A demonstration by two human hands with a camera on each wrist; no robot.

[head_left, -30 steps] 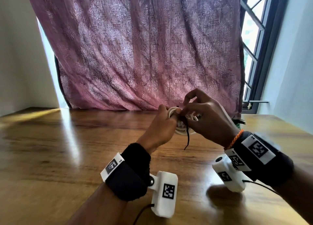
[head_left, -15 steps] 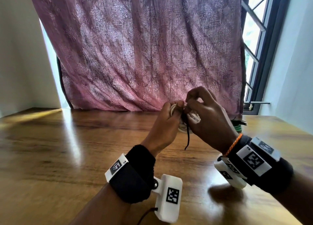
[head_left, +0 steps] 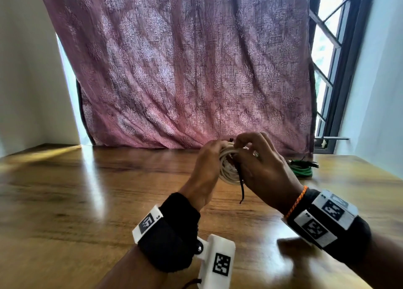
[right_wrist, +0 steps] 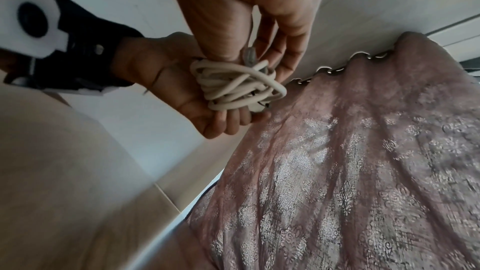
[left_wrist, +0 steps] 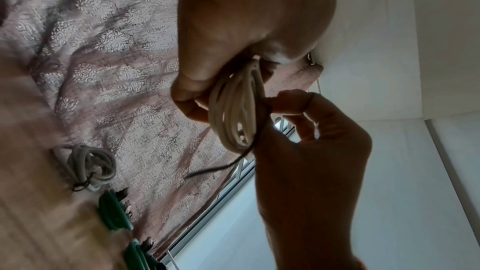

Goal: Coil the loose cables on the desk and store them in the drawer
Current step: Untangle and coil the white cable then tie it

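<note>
The left hand (head_left: 209, 158) grips the white coil (head_left: 227, 166) while the right hand (head_left: 259, 164) pinches the black tie (head_left: 241, 186); if the tie slips, the coil may spring loose

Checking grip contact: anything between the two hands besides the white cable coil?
Yes: in the head view, a thin black tie crosses the white cable coil between left hand and right hand, its end dangling below.
</note>
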